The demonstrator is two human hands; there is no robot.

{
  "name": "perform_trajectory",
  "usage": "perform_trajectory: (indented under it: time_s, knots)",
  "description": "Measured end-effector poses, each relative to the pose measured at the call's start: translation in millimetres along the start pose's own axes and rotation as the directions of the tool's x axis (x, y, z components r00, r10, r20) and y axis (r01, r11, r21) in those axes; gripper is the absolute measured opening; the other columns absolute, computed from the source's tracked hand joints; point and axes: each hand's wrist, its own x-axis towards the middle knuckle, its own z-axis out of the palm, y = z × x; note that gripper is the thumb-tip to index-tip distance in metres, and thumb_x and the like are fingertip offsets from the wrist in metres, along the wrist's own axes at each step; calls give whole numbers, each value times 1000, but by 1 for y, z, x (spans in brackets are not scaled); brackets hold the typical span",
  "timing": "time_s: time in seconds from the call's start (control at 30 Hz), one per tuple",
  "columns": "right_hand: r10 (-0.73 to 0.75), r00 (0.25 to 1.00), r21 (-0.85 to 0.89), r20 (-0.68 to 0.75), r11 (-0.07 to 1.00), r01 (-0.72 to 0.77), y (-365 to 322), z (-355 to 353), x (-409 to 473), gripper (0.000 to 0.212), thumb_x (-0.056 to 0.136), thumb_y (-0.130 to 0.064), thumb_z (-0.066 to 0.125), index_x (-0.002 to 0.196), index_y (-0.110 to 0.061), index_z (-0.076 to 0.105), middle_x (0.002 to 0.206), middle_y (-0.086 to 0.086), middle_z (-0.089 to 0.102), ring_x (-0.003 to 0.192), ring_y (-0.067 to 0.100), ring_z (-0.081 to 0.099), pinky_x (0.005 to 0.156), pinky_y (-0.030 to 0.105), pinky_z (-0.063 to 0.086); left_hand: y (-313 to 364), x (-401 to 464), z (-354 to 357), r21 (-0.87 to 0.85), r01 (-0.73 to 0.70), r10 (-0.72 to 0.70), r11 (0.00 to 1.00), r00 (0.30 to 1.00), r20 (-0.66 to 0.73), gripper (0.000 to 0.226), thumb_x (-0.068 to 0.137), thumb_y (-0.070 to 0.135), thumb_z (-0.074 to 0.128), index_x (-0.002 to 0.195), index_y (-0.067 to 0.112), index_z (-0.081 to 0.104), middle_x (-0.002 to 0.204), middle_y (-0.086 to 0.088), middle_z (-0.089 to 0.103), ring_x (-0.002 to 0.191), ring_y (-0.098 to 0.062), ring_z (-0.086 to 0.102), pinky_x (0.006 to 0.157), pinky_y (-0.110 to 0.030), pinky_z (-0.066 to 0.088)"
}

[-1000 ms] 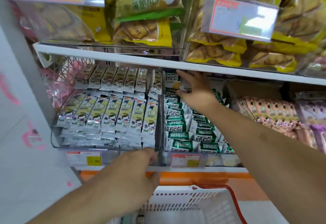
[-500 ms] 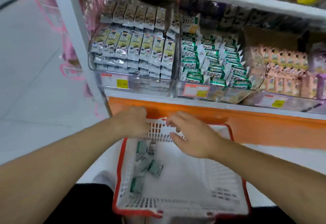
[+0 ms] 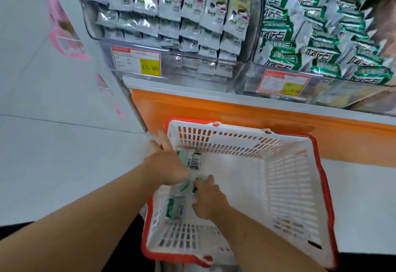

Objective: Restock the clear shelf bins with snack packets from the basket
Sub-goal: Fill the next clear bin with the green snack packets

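Reaching into the white basket (image 3: 295, 186) with the red rim, both hands work at its left end. On the far left lies pale floor (image 3: 42, 164). The left hand (image 3: 165, 168) hovers over the basket's left wall, its fingers curled down around a green-and-white snack packet (image 3: 194, 161) at the far corner. Just right of it, the right hand (image 3: 209, 198) pinches another green packet (image 3: 199, 180) between its fingertips. A third packet (image 3: 174, 207) lies on the basket bottom, between the two forearms. Above, on the shelf over the orange panel (image 3: 235, 111), the left clear bin (image 3: 171, 25) holds silver packets and the right bin (image 3: 321, 35) holds green ones, both nearly full.
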Motion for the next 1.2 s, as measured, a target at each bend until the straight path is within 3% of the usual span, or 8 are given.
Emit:
perform_trajectory:
  time_s: [0.23,0.33,0.43,0.53,0.63,0.77,0.9,1.2]
  knots:
    - [36,993,213,-111,977,-11,13,-13,-3,52,94,-25,68,135,-13,39,134,11,40,107,30,56,81,37,46,-1,3,1,31,5,-4,1000,1000,-16,141,79,35,74,139,22,-53,161,-10,-7,139,-38,40,100,-40,43]
    - [66,998,579,-1,814,-53,17,-52,-21,30,92,-14,66,110,-17,42,111,10,58,86,21,57,72,39,52,2,-5,-6,8,7,-7,1000,999,40,142,81,32,75,139,22,-54,163,-13,-13,144,-37,35,106,-40,43]
    - [-3,999,779,33,627,-24,16,-108,-58,45,92,2,58,128,-23,49,124,13,63,94,29,74,71,38,62,4,-15,-19,82,36,-45,996,992,116,140,80,39,77,148,21,-45,167,-15,-20,152,-39,21,119,-49,34]
    - [-137,990,823,-20,561,95,16,-160,-98,51,88,8,60,125,-27,58,133,13,64,105,30,74,87,43,63,23,-48,-49,412,-90,43,907,992,122,88,96,34,60,164,17,7,163,-24,23,147,-36,34,119,-44,37]
    - [-237,966,820,-102,530,216,15,-203,-141,62,82,1,74,137,-22,59,135,11,65,114,28,69,90,40,62,50,-86,-87,517,-302,246,801,953,176,37,107,31,46,135,13,61,124,-10,66,101,-20,62,85,-30,50]
    - [-265,898,766,-351,470,438,16,-251,-205,44,84,2,76,122,-16,65,109,12,71,92,23,65,70,36,48,72,-126,-122,45,-451,435,891,879,194,38,101,50,57,124,21,66,106,-1,71,93,-16,70,76,-32,60]
    - [-104,810,689,-577,470,552,17,-281,-243,46,68,-32,92,102,-22,63,95,8,75,88,38,71,83,58,56,93,-164,-134,-519,-505,630,690,772,87,32,90,42,75,113,21,70,109,1,79,103,-16,75,97,-45,59]
    - [-351,464,-103,-813,872,479,18,-306,-277,57,92,-30,79,140,-50,54,137,-26,40,116,5,52,99,32,52,131,-175,-145,-460,-693,619,556,714,-327,20,99,30,69,106,12,71,102,-9,72,82,-25,77,79,-43,65]
